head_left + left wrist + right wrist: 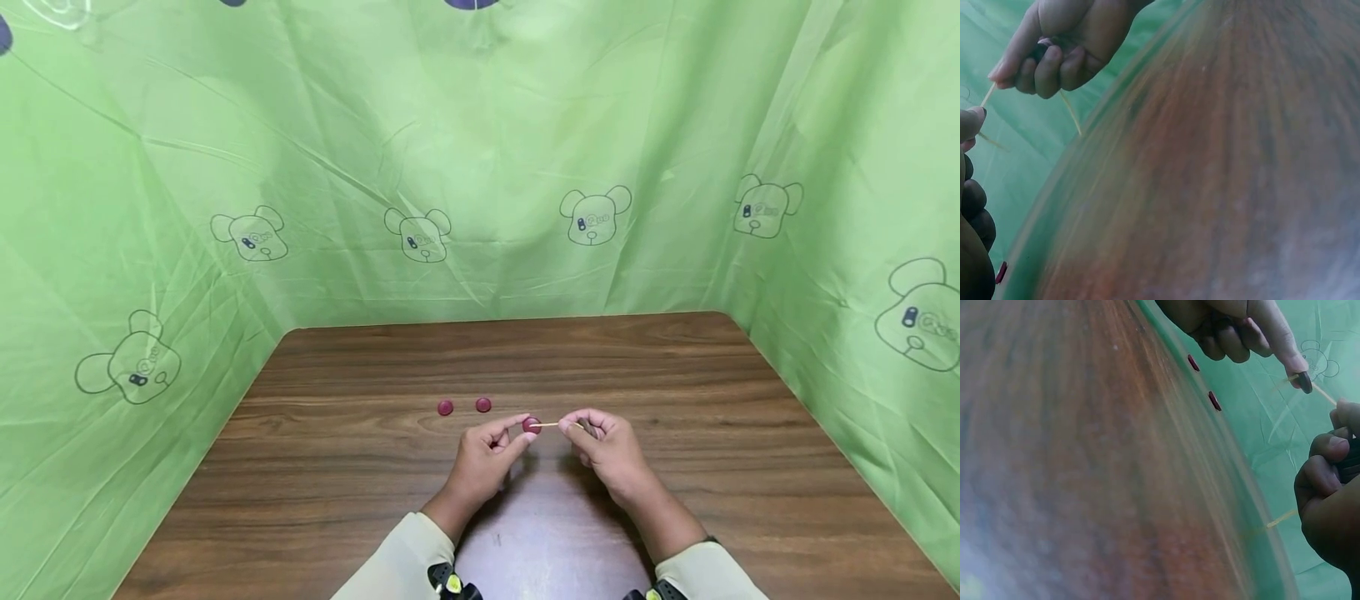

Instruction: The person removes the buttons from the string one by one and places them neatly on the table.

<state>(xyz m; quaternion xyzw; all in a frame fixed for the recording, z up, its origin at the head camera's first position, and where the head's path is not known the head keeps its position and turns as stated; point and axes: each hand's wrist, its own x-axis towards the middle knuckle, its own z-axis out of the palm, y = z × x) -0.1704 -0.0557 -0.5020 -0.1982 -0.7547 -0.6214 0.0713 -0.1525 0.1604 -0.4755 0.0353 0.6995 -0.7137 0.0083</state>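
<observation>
In the head view my left hand (483, 458) pinches a dark red round button (532, 426) between thumb and index finger, its flat face toward me. A thin yellow string (550, 425) runs from the button to my right hand (611, 454), which pinches it between thumb and fingertip. A short end of the string shows on the far side of the button (1305, 382) in the right wrist view. Another length of string (1070, 112) hangs below the right hand in the left wrist view. A dark object (1350, 459) sits within the right hand's curled fingers; I cannot tell what it is.
Two more dark red buttons, a left one (446, 407) and a right one (483, 405), lie flat on the brown wooden table (337, 467), beyond the left hand. Green cloth (495, 150) with printed bear heads encloses the table's back and sides.
</observation>
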